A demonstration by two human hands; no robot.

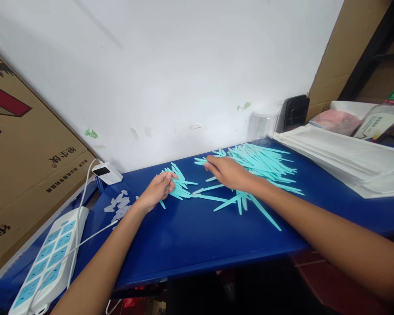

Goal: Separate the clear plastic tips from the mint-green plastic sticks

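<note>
My left hand (159, 189) is closed in a pinch at the left edge of a smaller pile of slim turquoise plastic sticks (181, 187). What its fingertips hold, if anything, is hidden. My right hand (229, 171) is closed too, with turquoise stick ends (200, 161) showing at its fingertips. Behind and beside that hand spreads a larger heap of the same tapered sticks (262, 159). Several loose sticks (241, 202) lie fanned out below the right wrist, and a few more lie between the two piles. Small translucent pieces (120, 205) are scattered left of my left forearm.
The blue table (197, 240) meets a white wall. At left are a white power strip (51, 260), a white charger (107, 173) with cables, and a cardboard box (36, 153). White packets (344, 153), a clear cup (265, 124) and a bottle (381, 118) stand at right.
</note>
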